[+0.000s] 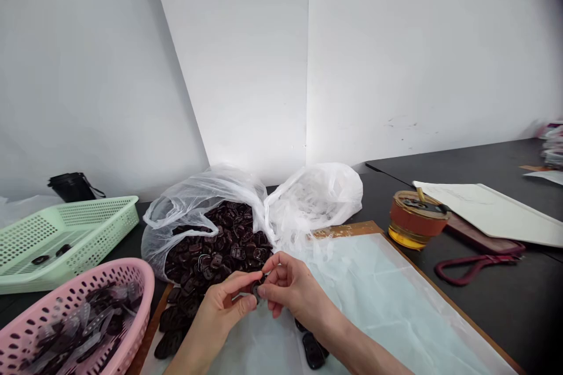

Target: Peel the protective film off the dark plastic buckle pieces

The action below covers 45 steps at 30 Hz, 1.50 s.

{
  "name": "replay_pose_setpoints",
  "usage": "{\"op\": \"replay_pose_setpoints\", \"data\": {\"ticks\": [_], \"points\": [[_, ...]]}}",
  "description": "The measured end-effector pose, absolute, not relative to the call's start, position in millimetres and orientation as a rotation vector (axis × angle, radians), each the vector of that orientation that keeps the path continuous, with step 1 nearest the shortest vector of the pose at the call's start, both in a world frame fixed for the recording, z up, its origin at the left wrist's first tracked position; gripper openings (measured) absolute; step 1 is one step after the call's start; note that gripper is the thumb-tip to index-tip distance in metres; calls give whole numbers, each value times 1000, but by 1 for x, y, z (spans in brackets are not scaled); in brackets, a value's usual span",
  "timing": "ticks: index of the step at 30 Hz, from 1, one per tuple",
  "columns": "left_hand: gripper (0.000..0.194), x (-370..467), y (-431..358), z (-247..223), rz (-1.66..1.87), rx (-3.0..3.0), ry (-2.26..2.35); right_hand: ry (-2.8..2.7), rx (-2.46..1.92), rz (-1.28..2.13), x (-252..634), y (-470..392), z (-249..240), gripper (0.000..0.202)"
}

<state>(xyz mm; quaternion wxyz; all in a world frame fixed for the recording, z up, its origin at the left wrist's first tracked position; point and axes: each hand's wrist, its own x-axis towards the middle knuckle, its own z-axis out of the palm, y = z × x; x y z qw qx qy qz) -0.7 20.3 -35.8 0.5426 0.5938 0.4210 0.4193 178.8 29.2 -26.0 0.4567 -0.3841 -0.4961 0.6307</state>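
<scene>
Between my fingertips is a small dark plastic piece (256,289), mostly covered by the fingers. My left hand (224,304) pinches it from the left, thumb and forefinger closed on it. From the right, my right hand (295,288) grips the same piece with its fingers bent. Just beyond my left hand, many glossy dark brown plastic pieces (233,240) spill from an open clear plastic bag (176,211). A few more black pieces (313,351) lie on the pale sheet (378,287), partly hidden by my right wrist.
At left stand a pink basket (147,281) of dark pieces with clear strips and a green basket (101,228) with a few pieces. A white bag (316,199) is behind the sheet. At right are an amber jar (417,220), notebook (492,211) and maroon strap (457,269).
</scene>
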Motion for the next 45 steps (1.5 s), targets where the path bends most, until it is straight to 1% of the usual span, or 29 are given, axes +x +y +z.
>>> {"op": "replay_pose_setpoints", "data": {"ticks": [8,13,21,24,26,27,29,30,34,39,42,45], "points": [[35,3,20,-33,994,1478,949,-1281,-962,1406,176,27,-31,21],[33,3,18,-32,1006,1485,963,-1325,-954,1342,175,26,-32,16],[31,3,17,-36,989,1234,1040,-1523,-984,1193,177,24,-31,12],[28,3,16,-34,971,1192,1008,-1557,-961,1182,179,23,-28,10],[25,4,14,-30,994,1181,995,-1598,-960,1118,181,22,-24,8],[24,6,13,-28,1015,1167,994,-1640,-968,1057,182,22,-22,11],[21,9,10,-24,1045,1133,995,-1746,-992,911,183,20,-18,24],[19,10,9,-22,1055,1124,1000,-1794,-1009,843,182,19,-17,26],[13,11,9,-22,1166,1138,1084,-1858,-1080,645,178,16,-18,19],[7,6,15,-26,1336,1133,1114,-1857,-1096,472,173,14,-18,27],[7,4,16,-27,1333,1166,1118,-1871,-1061,420,172,14,-19,29],[6,4,15,-25,1241,1189,1068,-1866,-1037,391,174,15,-21,26]]}}
